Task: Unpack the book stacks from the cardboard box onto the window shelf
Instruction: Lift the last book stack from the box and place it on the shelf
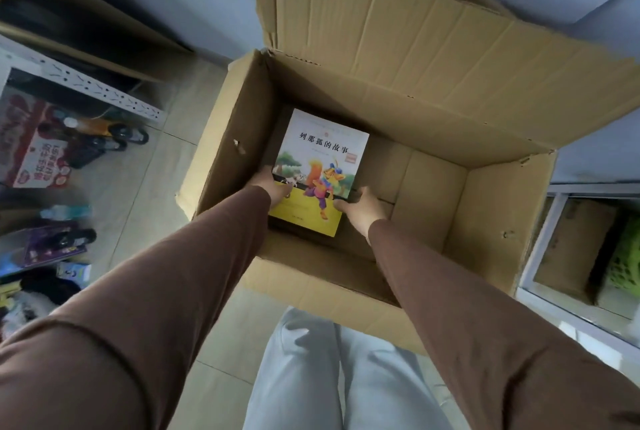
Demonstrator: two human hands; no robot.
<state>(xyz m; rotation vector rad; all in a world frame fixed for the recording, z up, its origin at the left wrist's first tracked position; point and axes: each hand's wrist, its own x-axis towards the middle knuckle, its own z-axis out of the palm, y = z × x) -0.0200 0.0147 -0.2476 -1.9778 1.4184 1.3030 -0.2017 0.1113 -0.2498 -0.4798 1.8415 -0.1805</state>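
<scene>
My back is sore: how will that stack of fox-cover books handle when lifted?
The stack of fox-cover books probably feels heavy for its size. The left hand and right hand clamp only its sides, so glossy covers might slide apart.

The cardboard box [235, 138] stands open on the floor, its flaps folded outward and the far flap raised. Inside, against the left wall, sits a stack of books [320, 169] — the top cover shows a white upper half with black Chinese title characters, a cartoon fox in colourful clothes among trees, and a yellow band along the bottom. The right part of the box floor lies bare — plain brown cardboard.
</scene>
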